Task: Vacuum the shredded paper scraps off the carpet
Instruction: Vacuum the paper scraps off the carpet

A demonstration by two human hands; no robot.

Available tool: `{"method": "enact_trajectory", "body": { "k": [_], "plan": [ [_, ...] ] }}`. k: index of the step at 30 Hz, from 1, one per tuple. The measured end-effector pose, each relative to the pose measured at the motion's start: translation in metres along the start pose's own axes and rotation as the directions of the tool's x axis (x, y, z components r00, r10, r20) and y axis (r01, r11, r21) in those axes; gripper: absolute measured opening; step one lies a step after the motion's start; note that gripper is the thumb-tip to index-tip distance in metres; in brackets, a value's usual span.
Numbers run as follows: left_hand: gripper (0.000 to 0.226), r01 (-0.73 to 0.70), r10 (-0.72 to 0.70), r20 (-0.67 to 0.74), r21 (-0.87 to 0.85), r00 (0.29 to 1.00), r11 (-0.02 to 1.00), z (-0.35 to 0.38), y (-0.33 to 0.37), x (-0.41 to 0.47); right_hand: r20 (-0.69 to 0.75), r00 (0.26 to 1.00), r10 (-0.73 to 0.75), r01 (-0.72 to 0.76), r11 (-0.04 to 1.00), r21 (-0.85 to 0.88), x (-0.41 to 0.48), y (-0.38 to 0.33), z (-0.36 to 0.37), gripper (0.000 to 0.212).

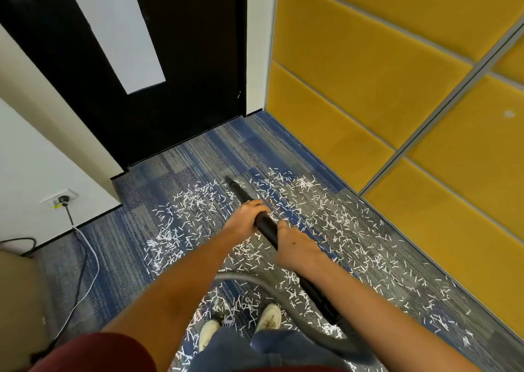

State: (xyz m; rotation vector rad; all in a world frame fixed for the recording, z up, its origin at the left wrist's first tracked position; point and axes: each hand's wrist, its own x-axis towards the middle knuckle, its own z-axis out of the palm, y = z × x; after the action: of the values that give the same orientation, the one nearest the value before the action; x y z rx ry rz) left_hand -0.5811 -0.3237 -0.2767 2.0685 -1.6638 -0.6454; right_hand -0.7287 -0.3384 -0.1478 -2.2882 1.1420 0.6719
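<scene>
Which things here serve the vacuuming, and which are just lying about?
Job: wand, hose, scraps, carpet; left hand and right hand grip the wand.
Lying about: door, yellow panels, socket, cables (link to vacuum unclear).

Nothing here can be read as text, brand, number or sign. The only possible label is a small yellow sticker (57,206) on the white plastic wall socket plate (71,193) at about nine o'clock, just below the black round plug (63,200) seated in it. Any print on the sticker is too small and blurred to make out.
</scene>
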Motion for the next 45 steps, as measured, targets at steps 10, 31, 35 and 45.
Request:
{"method": "enact_trajectory", "body": {
  "k": [10,31,35,45],
  "plan": [
    [0.039,0.094,-0.094,-0.027,0.004,0.995,0.996,-0.034,-0.056,-0.048,0.029,0.996,-0.079,0.08,0.996,-0.042,-0.003,-0.072,0.012,0.037],
    [0.04,0.141,-0.141,-0.063,0.001,0.988,0.99,-0.073,-0.144,-0.148,0.052,0.993,-0.107,0.108,0.994,-0.028,-0.024,-0.192,0.068,0.046],
    [0.042,0.123,-0.124,-0.044,-0.019,0.991,0.992,-0.069,-0.132,-0.142,0.043,0.997,-0.059,0.06,0.998,-0.005,-0.029,-0.184,0.069,0.047],
    [0.047,0.023,-0.024,0.04,0.013,0.999,1.0,-0.045,-0.081,-0.105,0.007,0.998,0.059,-0.059,0.998,0.021,-0.037,-0.133,0.062,0.048]
  ]
}}
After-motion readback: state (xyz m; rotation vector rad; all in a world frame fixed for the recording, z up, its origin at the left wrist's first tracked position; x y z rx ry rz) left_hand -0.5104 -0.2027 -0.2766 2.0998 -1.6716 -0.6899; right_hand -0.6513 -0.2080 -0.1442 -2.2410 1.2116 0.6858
